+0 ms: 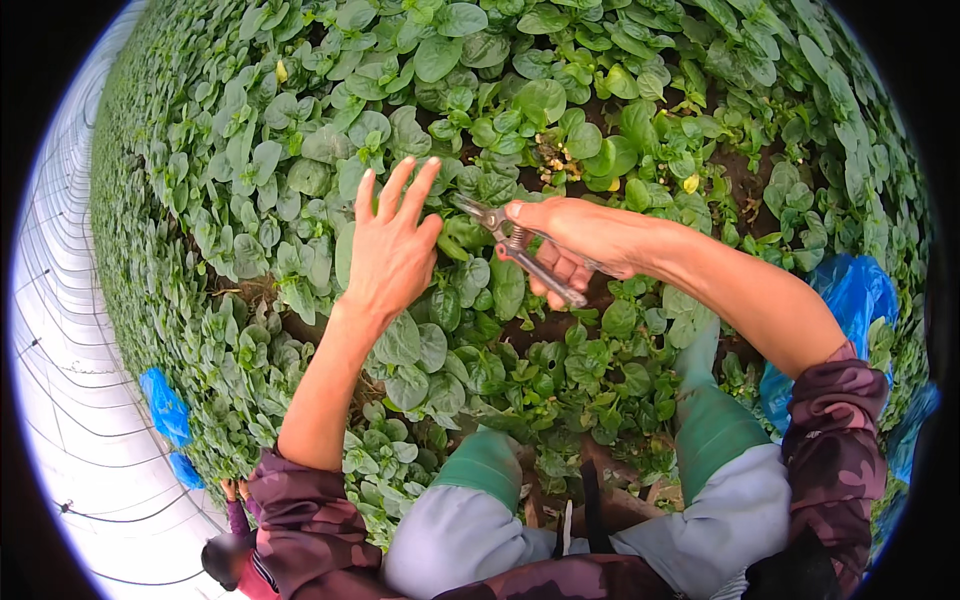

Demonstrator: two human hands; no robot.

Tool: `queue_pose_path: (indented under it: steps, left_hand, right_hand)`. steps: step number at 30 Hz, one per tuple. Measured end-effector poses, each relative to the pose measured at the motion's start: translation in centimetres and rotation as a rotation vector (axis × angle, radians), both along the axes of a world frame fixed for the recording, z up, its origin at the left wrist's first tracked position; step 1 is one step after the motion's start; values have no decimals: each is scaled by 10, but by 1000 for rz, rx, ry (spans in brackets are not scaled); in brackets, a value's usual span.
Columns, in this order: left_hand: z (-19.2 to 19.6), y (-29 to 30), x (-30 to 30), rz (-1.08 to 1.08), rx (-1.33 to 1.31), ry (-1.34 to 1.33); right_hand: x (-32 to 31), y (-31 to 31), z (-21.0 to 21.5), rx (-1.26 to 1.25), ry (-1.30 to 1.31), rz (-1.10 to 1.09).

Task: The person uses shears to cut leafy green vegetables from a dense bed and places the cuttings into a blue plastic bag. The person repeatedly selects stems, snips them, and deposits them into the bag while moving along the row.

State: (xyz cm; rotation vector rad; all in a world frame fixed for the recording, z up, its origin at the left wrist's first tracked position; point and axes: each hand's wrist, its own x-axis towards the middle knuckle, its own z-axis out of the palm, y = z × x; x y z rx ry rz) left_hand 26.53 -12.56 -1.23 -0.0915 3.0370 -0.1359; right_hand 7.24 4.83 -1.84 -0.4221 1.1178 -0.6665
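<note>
well, right hand [588, 232] holds pruners [528, 268], left hand [390, 252] open over leaves [406, 342]

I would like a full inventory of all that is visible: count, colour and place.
Leafy plants: many, green, nearly everywhere
Yellow leaves: several, yellow, among the plants
Soil: patches, brown, between plants
Lined surface: one, white, left edge
Blue plastic: several pieces, blue, left and right sides
Co-worker: one, reddish clothing, lower left
Pruning shears: one, grey and red, centre
Strip: one, black, bottom centre
Trousers: one pair, pale grey, lower middle
Leg coverings: two, green, lower middle
Sleeves: two, maroon camouflage, lower left and right
Left hand: one, bare, open above leaves
Right hand: one, bare, gripping the shears
</note>
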Motion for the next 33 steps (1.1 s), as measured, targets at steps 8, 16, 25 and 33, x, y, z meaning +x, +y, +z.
queue_pose_path:
  steps: [8,16,25,33]
  left_hand:
    - [-14,-22,-28,-119,-115,-387]
    - [-21,-19,-9,-126,-37,-264]
    - [-30,-19,2,73,143,-62]
    - [-42,-15,-10,62,-22,-109]
  right_hand:
    - [9,-26,-29,195,-193,-105]
    - [15,-36,-36,147,-16,-86]
    - [8,-17,-13,110,31,99]
    - [18,-32,-24,167,6,106]
